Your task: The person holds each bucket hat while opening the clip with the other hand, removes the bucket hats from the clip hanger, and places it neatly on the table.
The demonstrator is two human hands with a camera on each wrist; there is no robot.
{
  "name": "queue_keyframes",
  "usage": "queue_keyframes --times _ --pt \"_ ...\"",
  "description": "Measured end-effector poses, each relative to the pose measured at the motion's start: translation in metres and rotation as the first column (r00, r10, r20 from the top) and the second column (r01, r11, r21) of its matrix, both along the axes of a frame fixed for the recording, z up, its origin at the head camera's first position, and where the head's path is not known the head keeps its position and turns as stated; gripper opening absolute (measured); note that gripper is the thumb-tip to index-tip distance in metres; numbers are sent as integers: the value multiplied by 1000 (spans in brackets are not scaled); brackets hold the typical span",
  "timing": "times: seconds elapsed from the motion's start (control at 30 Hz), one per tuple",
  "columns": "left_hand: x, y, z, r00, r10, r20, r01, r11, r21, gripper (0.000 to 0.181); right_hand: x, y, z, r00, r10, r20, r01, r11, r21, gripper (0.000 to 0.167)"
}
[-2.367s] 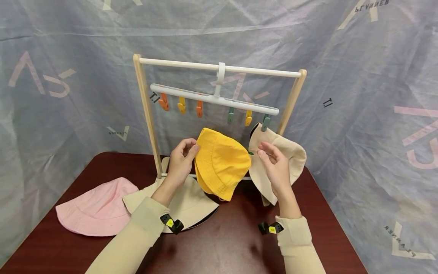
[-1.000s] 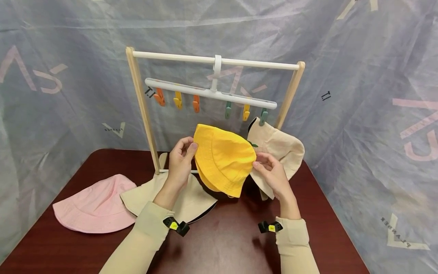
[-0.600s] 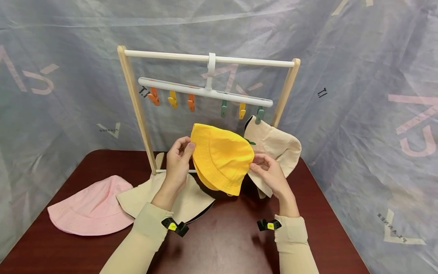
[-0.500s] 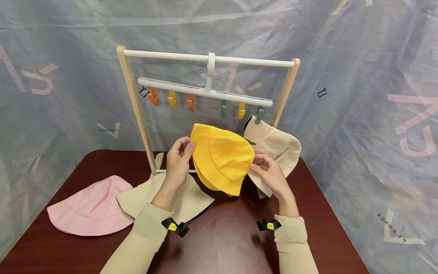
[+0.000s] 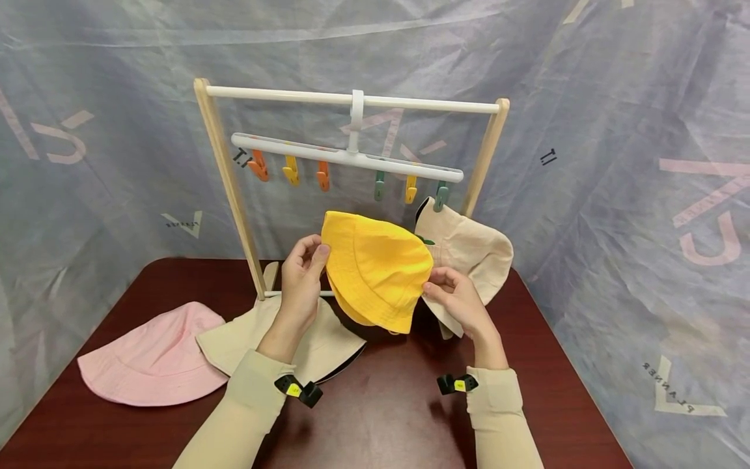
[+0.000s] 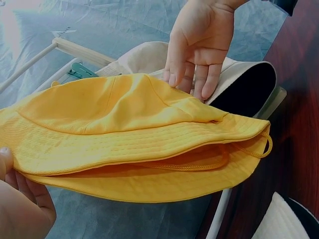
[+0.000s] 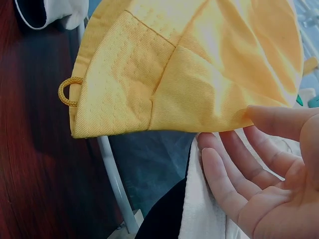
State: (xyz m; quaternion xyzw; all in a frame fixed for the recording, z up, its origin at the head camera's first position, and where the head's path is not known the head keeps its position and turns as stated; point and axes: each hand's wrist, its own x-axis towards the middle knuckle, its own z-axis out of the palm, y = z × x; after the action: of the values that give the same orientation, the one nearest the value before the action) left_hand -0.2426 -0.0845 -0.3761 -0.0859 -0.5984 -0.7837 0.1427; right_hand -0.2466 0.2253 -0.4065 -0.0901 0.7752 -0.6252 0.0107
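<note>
A yellow bucket hat (image 5: 375, 267) is held up sideways between both hands, below the hanger and in front of the rack. My left hand (image 5: 301, 280) pinches its brim edge; in the left wrist view the brim (image 6: 139, 149) shows a cord loop (image 6: 269, 145) at its far end. My right hand (image 5: 459, 299) holds the crown side, thumb (image 7: 274, 118) on the near face and fingers beneath, seen in the right wrist view. Just behind that hand, a cream hat (image 5: 477, 251) hangs from a green clip (image 5: 441, 197).
A wooden rack (image 5: 225, 176) carries a white hanger (image 5: 346, 156) with several orange, yellow and green clips. At the left of the dark red table (image 5: 398, 404) lie a pink hat (image 5: 155, 358) and a cream hat (image 5: 316, 345) with dark lining. A grey cloth stands behind.
My right hand, earlier apart from the yellow hat beside the cream one, has moved down and taken hold of its crown. The head view has shifted, so the rack appears further left.
</note>
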Motion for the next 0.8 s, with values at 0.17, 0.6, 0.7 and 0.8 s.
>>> queue_keyframes --times 0.17,0.6,0.7,0.8 --pt "0 0 -1 1000 2 11 -2 1000 16 23 0 0 -1 1000 -4 9 5 1000 -12 33" --pt "3 -6 -7 998 4 59 -3 1000 -11 28 1 -1 1 999 -43 -2 43 999 13 23" --pt "6 -8 -9 997 -3 77 5 1000 -28 29 0 0 1 999 -51 -4 51 998 24 21" --pt "8 -10 -10 996 -12 90 15 999 -42 30 0 1 1 998 -55 -2 55 998 37 21"
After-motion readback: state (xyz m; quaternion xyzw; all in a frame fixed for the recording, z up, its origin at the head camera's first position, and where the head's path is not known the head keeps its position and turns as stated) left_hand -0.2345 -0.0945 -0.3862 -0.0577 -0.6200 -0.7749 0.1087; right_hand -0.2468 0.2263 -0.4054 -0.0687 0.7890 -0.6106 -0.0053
